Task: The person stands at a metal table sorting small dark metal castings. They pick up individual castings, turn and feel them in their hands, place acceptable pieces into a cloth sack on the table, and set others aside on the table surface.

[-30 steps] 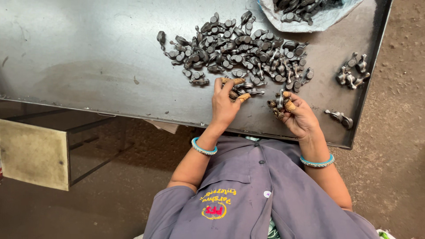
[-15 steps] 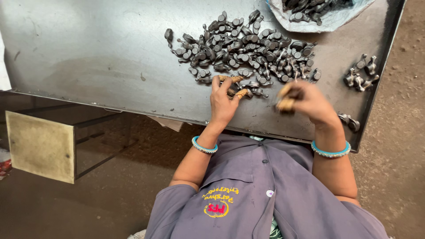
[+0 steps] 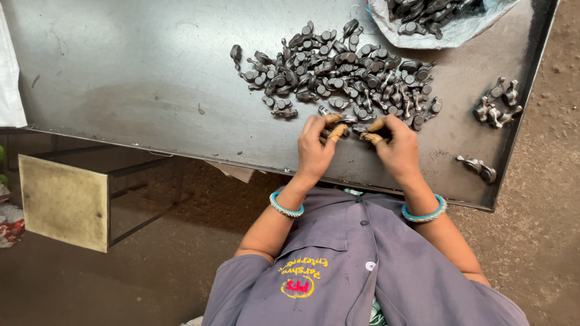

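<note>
1. The pile of small dark metal parts lies spread on the grey steel table; picking from its near edge appears to be the step in hand.
2. The left hand and right hand meet there, taped fingertips pinching single parts.
3. Well apart, a small group of parts sits to the right; a next move would call for a firm pinch and lift.

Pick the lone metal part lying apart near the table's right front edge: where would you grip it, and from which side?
Grip the lone metal part across its narrow middle, coming from above. It lies flat on the table, apart from other pieces, its rounded end nearest the edge.
</note>
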Demonstrator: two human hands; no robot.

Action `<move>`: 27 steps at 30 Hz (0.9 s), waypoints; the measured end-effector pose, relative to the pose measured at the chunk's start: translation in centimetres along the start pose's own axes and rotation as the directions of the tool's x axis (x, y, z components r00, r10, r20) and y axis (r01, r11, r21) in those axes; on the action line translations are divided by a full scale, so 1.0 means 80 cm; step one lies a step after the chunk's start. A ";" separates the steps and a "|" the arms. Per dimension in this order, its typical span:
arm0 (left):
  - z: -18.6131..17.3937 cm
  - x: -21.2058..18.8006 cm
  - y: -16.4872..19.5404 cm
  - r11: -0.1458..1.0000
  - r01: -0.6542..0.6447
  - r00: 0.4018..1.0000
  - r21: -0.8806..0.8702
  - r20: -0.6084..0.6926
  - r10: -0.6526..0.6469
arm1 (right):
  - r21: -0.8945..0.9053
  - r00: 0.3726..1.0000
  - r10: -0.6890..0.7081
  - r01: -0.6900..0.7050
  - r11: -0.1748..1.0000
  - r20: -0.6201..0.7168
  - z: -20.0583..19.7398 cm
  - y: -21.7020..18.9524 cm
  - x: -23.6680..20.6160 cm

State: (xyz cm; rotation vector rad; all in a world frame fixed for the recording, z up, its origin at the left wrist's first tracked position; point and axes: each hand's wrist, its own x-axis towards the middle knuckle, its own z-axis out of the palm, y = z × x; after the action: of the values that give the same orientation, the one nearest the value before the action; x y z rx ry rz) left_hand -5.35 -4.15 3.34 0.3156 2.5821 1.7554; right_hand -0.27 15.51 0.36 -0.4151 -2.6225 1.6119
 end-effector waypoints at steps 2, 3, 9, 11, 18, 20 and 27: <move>0.007 -0.007 -0.004 0.994 0.023 0.996 -0.105 0.085 -0.014 | 0.345 0.996 -0.046 0.017 0.939 0.077 -0.009 0.022 0.005; 0.011 -0.011 -0.007 0.987 0.039 0.992 -0.156 0.127 -0.019 | 0.504 0.991 -0.077 0.012 0.864 0.109 -0.013 0.032 0.004; 0.045 -0.020 -0.033 0.399 0.561 0.828 -0.725 0.482 -0.286 | 0.823 0.913 0.162 -0.408 0.396 0.375 -0.025 0.062 -0.001; 0.049 -0.021 -0.039 0.339 0.589 0.807 -0.733 0.515 -0.288 | 0.825 0.884 0.220 -0.465 0.321 0.412 -0.024 0.062 -0.003; 0.045 -0.021 -0.046 0.457 0.578 0.814 -0.676 0.511 -0.275 | 0.757 0.868 0.169 -0.490 0.432 0.466 -0.033 0.049 0.002; 0.041 -0.020 -0.045 0.613 0.518 0.854 -0.597 0.409 -0.322 | 0.669 0.855 0.146 -0.486 0.562 0.498 -0.045 0.038 0.014; 0.003 -0.009 -0.034 0.990 0.056 0.995 -0.127 -0.072 -0.066 | 0.864 0.982 0.017 -0.172 0.473 0.187 -0.042 -0.041 0.053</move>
State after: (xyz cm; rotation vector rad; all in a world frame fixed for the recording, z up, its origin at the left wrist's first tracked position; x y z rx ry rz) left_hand -5.08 -5.05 0.66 0.1687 2.4866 1.9332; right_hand -4.49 18.11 4.37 -0.3551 -1.4248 2.7992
